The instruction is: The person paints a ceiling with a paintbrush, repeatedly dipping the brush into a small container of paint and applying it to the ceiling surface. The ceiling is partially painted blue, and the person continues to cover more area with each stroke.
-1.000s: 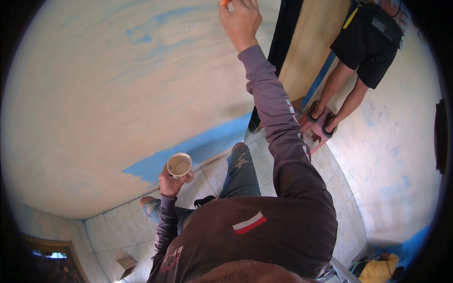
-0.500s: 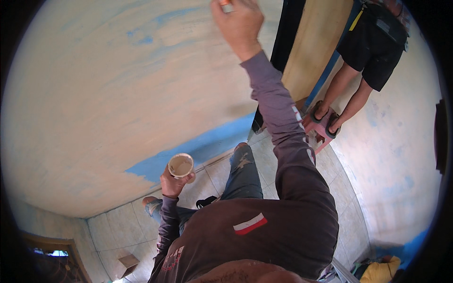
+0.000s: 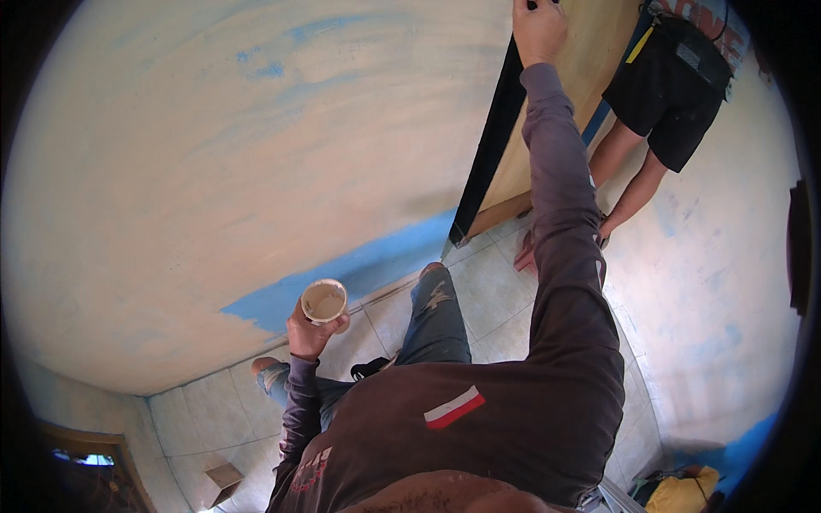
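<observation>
Your right hand point(image 3: 542, 36) having swung rightward since the earlier frame, keep your left hand point(image 3: 309, 337) wrapped around the pale cup point(image 3: 326, 287), level before the wall point(image 3: 299, 171) and its low blue strip point(image 3: 368, 265), and, beside the dark upright point(image 3: 491, 141), guide the raised right hand steadily, though I cannot tell whether it is clamped on anything.

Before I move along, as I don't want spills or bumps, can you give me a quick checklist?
1. Cup held in left hand: ok.
2. Cup mouth facing up, pale contents inside: ok.
3. Right hand's grip: cannot tell, fingers cut off by the picture's top edge.
4. Co-worker's footing on the pink stool: cannot tell, your right sleeve hides most of it.
5. Wall one even colour: not ok, blue patch low down.
</observation>
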`<move>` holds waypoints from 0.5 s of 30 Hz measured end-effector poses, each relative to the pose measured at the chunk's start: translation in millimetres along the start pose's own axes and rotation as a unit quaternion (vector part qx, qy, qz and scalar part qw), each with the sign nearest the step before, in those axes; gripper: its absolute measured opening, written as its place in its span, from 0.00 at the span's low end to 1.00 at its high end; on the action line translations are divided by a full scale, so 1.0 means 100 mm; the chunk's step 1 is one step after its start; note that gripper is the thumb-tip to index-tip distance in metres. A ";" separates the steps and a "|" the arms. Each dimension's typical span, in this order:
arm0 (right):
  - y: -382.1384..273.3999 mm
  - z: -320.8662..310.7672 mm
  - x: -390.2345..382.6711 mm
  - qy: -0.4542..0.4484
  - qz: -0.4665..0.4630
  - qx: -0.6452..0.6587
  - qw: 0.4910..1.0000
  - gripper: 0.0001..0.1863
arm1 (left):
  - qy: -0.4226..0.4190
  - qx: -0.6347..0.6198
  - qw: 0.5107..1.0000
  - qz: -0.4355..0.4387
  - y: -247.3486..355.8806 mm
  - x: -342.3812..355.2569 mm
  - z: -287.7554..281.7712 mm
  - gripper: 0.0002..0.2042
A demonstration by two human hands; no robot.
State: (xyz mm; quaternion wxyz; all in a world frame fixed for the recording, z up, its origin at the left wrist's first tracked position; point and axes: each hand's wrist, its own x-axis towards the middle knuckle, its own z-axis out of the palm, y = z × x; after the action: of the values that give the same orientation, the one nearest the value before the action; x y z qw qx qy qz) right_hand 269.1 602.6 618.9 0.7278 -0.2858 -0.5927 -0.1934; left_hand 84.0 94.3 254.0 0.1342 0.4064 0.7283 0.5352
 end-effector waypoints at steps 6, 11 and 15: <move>-0.30 0.27 -0.10 -0.019 -0.041 -0.081 0.996 0.14 | -0.008 -0.005 1.000 0.004 0.02 0.01 -0.01 0.35; -0.79 0.27 -0.18 -0.017 -0.051 0.007 0.999 0.12 | 0.003 -0.013 1.000 0.000 0.04 -0.03 -0.02 0.35; -1.15 0.19 -0.18 -0.020 -0.043 0.030 0.998 0.12 | 0.003 -0.012 1.000 0.006 -0.02 -0.02 0.00 0.36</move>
State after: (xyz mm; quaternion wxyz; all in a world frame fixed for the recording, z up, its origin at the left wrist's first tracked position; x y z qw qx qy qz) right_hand 179.8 525.8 625.2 0.7148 -0.2418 -0.6245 -0.2014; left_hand 84.4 92.5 252.1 0.1331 0.4076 0.7199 0.5458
